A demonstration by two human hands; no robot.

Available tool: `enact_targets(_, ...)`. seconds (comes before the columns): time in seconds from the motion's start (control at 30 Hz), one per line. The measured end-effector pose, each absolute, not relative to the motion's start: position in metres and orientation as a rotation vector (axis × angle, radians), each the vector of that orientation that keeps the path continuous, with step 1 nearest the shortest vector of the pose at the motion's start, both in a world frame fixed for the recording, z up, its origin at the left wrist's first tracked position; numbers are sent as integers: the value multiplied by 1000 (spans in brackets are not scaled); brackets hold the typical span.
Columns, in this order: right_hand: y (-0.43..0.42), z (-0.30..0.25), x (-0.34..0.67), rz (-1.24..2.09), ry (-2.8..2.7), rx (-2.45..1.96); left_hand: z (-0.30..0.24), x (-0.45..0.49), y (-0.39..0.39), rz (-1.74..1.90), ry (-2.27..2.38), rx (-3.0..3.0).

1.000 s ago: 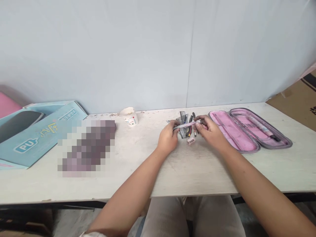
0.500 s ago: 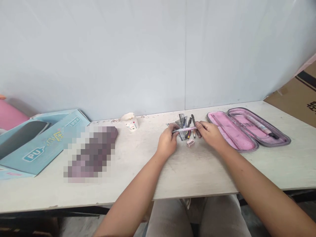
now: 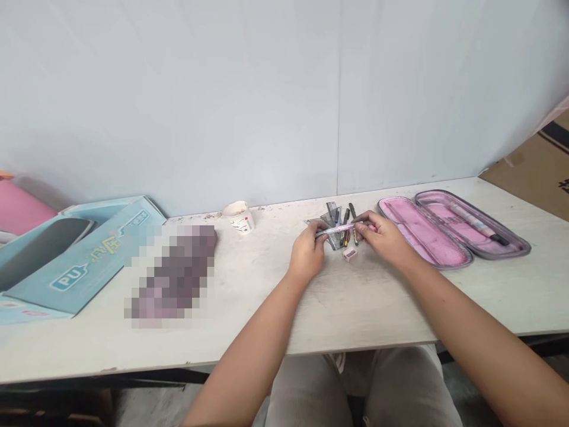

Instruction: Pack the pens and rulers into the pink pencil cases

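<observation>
Between my two hands is a slim, light-coloured pen (image 3: 341,228), held nearly level above the table. My left hand (image 3: 307,252) is closed on its left end. My right hand (image 3: 381,236) pinches the other end, where a bit of pink shows by the fingers. Under and behind the pen lie several dark pens (image 3: 345,219) and clear rulers (image 3: 331,209), partly covered by my hands. A small pink pencil sharpener (image 3: 349,254) sits just in front of them. To the right, a pink pencil case (image 3: 427,234) lies unzipped and spread flat, with a thick pale marker-like pen (image 3: 478,222) inside.
A paper cup (image 3: 239,217) stands near the wall. On the left are a blurred purplish object (image 3: 175,276) and a light-blue box (image 3: 89,267) with a dark grey thing in it. A cardboard box (image 3: 533,163) is at the far right. The table's front edge (image 3: 240,357) runs before my legs.
The view has shifted slightly, moving everything a little to the right. My right fingers have changed their hold, and a pink end now shows by them. Both hands remain on the pen.
</observation>
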State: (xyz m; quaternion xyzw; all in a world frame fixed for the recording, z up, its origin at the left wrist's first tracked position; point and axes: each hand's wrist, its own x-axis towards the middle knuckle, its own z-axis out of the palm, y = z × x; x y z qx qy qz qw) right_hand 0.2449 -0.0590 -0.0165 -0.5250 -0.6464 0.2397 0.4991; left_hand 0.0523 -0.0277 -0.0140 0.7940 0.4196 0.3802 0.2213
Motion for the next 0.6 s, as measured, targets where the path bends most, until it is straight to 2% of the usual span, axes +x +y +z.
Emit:
enact_targets(0.23,-60,-17,245,538,-1592,-1294,-13,54,-28,1035,1112,2239)
enact_targets(0.43,-61,-17,243,523,-1555,-1490,-12,53,-27,1029,1097,2143)
enact_targets(0.6,-60,-17,243,558,-1550,-1268,-11,53,-27,1034,1104,2089)
